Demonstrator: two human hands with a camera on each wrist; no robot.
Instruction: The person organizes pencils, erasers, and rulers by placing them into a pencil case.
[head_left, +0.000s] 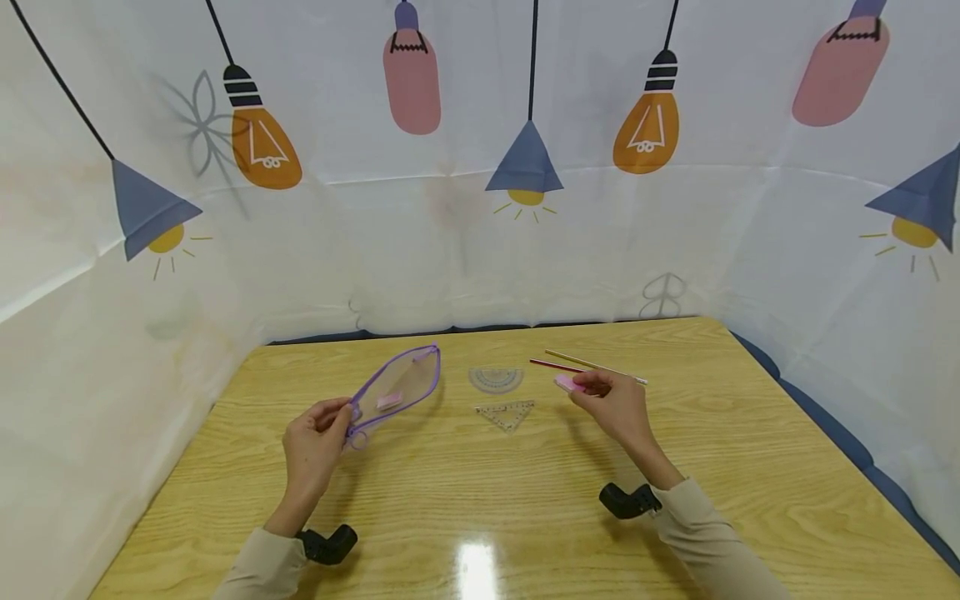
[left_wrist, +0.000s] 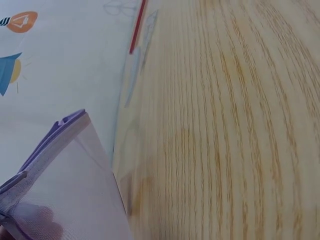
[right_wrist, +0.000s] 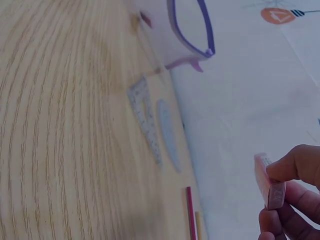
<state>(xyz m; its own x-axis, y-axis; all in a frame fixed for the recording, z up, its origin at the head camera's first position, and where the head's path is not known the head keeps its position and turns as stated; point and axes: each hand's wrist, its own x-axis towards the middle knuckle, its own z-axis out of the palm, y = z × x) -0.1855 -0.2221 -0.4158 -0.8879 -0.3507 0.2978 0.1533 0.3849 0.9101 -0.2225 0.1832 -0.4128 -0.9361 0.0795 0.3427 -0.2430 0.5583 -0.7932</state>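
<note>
My left hand (head_left: 315,437) grips a purple-edged mesh zip pouch (head_left: 405,362) by its near end, raised above the table. The pouch's mouth gapes, its zip line forming a wide loop in the right wrist view. A pink block (head_left: 390,401) shows within the pouch's outline. Between thumb and fingers, my right hand (head_left: 617,406) pinches a pink eraser (right_wrist: 276,195), held up off the table. Just beyond that hand lie a red pencil (head_left: 555,365) and a yellow pencil (head_left: 600,367). A clear protractor (head_left: 496,381) and a clear set square (head_left: 507,414) lie between both hands.
The wooden table (head_left: 450,500) ends at a white curtain (head_left: 420,250) printed with lamps, which hangs behind it and along both sides. A black wrist camera (head_left: 328,545) sits at the left wrist, and another black camera (head_left: 628,501) at the right.
</note>
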